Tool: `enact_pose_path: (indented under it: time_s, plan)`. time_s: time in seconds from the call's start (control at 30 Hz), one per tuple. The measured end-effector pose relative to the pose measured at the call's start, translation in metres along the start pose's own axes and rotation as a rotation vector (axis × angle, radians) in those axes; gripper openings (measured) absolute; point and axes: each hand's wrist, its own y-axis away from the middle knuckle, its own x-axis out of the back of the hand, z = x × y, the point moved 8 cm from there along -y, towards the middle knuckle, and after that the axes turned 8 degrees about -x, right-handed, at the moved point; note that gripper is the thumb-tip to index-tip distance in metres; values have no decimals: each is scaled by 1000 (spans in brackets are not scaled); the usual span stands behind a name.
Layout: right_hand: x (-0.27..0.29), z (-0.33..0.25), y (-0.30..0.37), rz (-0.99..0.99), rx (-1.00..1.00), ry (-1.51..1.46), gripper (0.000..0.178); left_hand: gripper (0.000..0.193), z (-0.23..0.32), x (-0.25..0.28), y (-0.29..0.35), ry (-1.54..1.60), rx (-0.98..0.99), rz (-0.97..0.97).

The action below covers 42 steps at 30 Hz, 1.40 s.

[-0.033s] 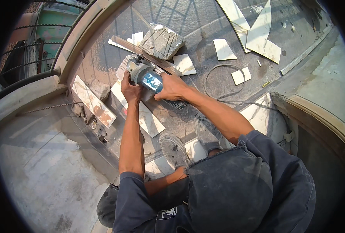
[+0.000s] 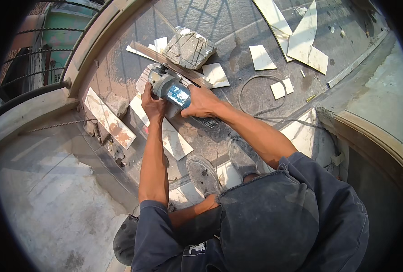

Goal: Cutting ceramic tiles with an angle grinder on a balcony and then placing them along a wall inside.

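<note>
An angle grinder (image 2: 178, 94) with a blue body and grey metal head is held between both my hands, beside a broken concrete block (image 2: 188, 48). My left hand (image 2: 153, 106) is closed around its head end on the left. From the right, my right hand (image 2: 203, 102) wraps the blue body, with the thumb underneath. A wooden strip (image 2: 190, 74) runs along the block, just past the grinder. The grinder's disc, and whatever it may touch, is hidden by its head and my hands. A long white marbled tile piece (image 2: 178, 144) lies below the grinder.
A grey cable (image 2: 274, 110) loops on the floor at right. Cut white tiles (image 2: 261, 58) lie beyond it, with larger tile pieces (image 2: 308, 43) at far right. A stained tile strip (image 2: 109, 119) leans on rubble at left. My dusty shoes (image 2: 203, 174) are close below.
</note>
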Motion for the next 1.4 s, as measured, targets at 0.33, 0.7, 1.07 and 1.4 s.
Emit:
enact_pose_path:
  time_s: [0.33,0.7,1.07,1.4]
  plan:
    - [3,6,17,-27,-19,8,78,43,1,1,-4,168,-180,-45]
    - [2,16,29,-48,-22,11,85,52,-7,-3,-2,143,-54,-132]
    - [-2,12,26,-40,-55,74,87,57,-3,4,1,161,-60,-106]
    - [-2,9,19,-31,-82,32,81,104,-13,4,0,250,36,-88]
